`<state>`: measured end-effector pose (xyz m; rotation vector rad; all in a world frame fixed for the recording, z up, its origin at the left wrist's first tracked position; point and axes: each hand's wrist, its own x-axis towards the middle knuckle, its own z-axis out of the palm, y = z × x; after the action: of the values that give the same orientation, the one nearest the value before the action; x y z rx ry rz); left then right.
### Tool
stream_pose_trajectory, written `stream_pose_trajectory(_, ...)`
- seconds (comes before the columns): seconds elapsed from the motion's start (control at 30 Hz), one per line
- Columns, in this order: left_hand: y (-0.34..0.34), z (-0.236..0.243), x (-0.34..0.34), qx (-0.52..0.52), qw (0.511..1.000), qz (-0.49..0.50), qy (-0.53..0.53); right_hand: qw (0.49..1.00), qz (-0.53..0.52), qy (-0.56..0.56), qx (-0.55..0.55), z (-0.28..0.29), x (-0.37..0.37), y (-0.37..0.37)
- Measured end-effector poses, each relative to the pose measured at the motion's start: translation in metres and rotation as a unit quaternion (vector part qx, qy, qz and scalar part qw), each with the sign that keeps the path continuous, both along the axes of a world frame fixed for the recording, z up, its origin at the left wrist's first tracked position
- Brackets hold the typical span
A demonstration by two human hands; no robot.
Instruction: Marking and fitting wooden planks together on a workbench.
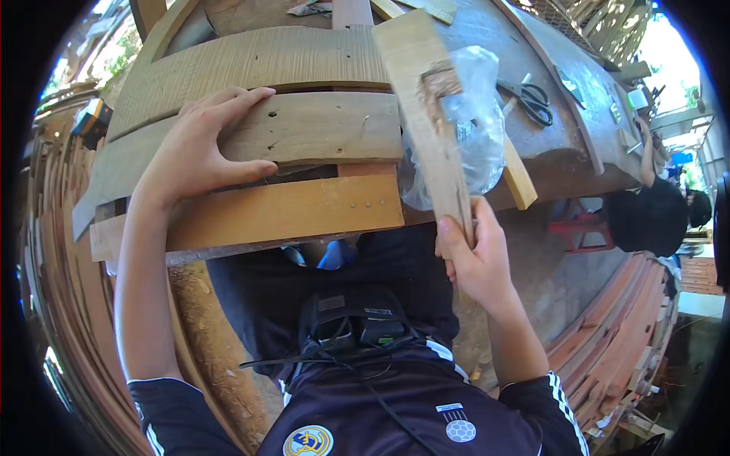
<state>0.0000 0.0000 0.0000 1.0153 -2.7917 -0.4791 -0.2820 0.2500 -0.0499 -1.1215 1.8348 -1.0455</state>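
My right hand point(477, 249) is wrapped round the lower end of a flat wooden board point(426, 114), which stands raised and tilted, with a dark broken patch near its upper middle. Spread across a greyish wooden slat point(319, 125) is my left hand point(205, 140), thumb and fingers apart. Nearer to me lies an orange-brown slat point(296, 213) with several small holes at its right end. A wider ribbed slat point(258, 59) lies beyond the grey one. Behind the raised board sits a crumpled clear plastic bag point(483, 152).
Black-handled scissors point(532, 102) lie on the worktable point(563, 137), right of the bag. A short wooden piece point(519, 178) juts over the table's near edge. Long planks are stacked at left point(76, 251) and lower right point(616, 327). A red stool point(582, 232) stands at right.
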Motion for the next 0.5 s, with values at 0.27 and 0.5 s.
stream_pose_trajectory(0.27,0.016,-0.005,-0.051,-0.049,0.996,-0.066,0.039,0.988,-0.048,-0.146,-0.021,-0.004,-0.002,-0.005)
stream_pose_trajectory(0.5,0.014,0.002,-0.064,0.023,0.998,-0.058,0.014,0.985,-0.045,-0.167,0.001,-0.014,-0.005,0.005)
